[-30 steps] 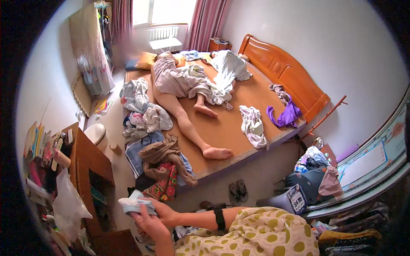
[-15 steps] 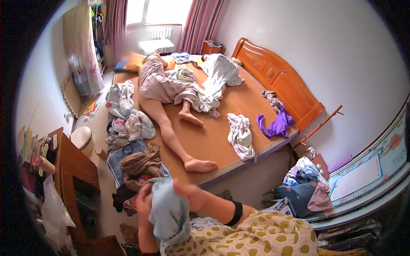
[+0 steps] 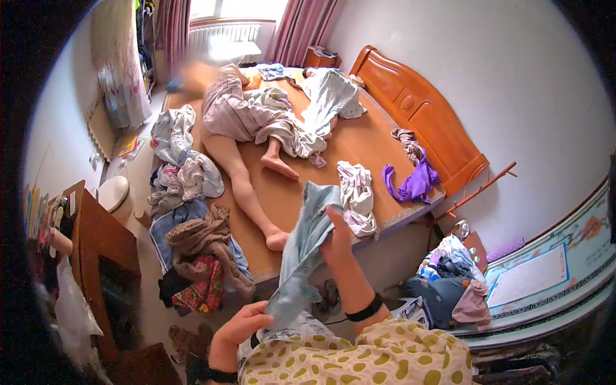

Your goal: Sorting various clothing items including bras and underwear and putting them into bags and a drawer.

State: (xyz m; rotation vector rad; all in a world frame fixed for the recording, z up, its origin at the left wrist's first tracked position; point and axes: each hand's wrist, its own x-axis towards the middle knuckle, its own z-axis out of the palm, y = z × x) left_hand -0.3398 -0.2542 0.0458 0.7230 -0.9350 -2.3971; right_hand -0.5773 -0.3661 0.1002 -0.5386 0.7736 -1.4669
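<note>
A light blue garment (image 3: 300, 260) is stretched between my two hands in front of the bed's near edge. With my left hand (image 3: 245, 323) I pinch its lower left end, fingers closed. Higher up, my right hand (image 3: 337, 239) grips its right side, thumb up against the cloth. The garment hangs in loose folds and its exact kind cannot be made out. Pale cloth (image 3: 292, 327) shows beneath it on my lap, above the yellow-green dotted fabric (image 3: 359, 359) that covers me. A black band is on each wrist.
A person (image 3: 234, 170) lies on the brown bed (image 3: 308, 205); another lies under pale cloth (image 3: 330, 99). Clothes (image 3: 202, 237) pile along the bed's left edge. A white garment (image 3: 356, 199) and purple cloth (image 3: 417, 179) lie at right. A heaped basket (image 3: 443, 295) stands right; a desk (image 3: 106, 256) left.
The light blue garment was bunched between my hands close to my body; now it is spread out and raised. My right hand has moved up and right, my left hand slightly right.
</note>
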